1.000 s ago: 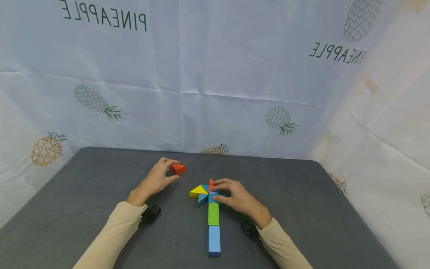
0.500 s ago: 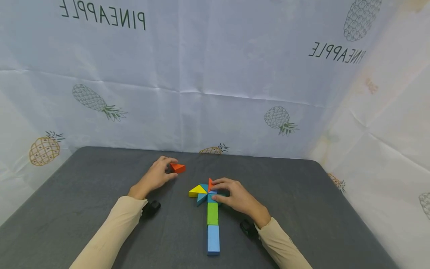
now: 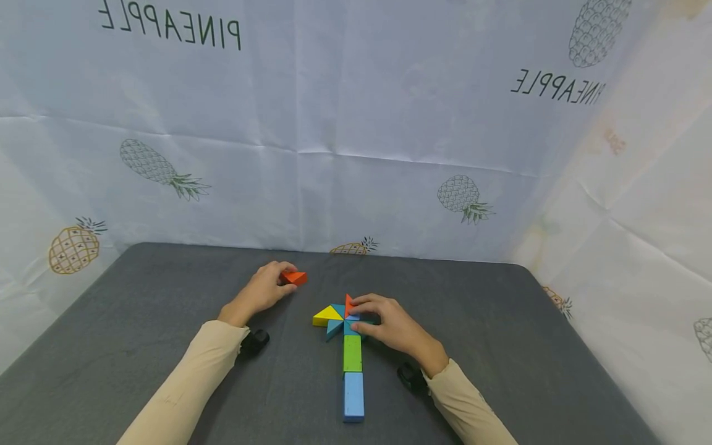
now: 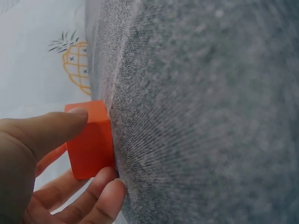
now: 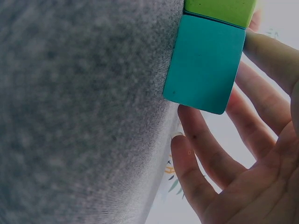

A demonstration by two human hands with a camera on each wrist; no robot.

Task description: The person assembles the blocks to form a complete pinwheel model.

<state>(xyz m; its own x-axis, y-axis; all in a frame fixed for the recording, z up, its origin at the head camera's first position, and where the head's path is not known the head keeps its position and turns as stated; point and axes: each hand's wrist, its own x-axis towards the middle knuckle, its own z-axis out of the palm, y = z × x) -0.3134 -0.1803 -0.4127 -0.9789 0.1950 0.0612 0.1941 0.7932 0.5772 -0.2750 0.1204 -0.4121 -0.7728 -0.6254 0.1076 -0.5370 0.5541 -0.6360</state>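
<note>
In the head view my left hand point(image 3: 261, 292) pinches an orange triangular block point(image 3: 296, 278) on the dark table point(image 3: 167, 290). Its thumb lies on the upper edge of the orange block point(image 4: 91, 147) in the left wrist view, with fingers below and behind. My right hand point(image 3: 392, 324) is over the right side of a fan of triangular blocks, thumb and fingers curved round a teal block point(image 5: 205, 65). The fan also has a yellow triangle point(image 3: 327, 316), a blue triangle point(image 3: 334, 328) and an upright-pointing orange triangle point(image 3: 348, 304). My palm hides part of it.
Below the fan, a green rectangular block point(image 3: 352, 353) and a light blue one point(image 3: 353, 397) form a straight stem. A white curtain point(image 3: 361, 111) with pineapple prints hangs behind the table. Black wrist cameras sit near both cuffs.
The left hand has moved slightly in around the orange block, its fingers and thumb now closer on it. The right hand and the arranged blocks stay put.
</note>
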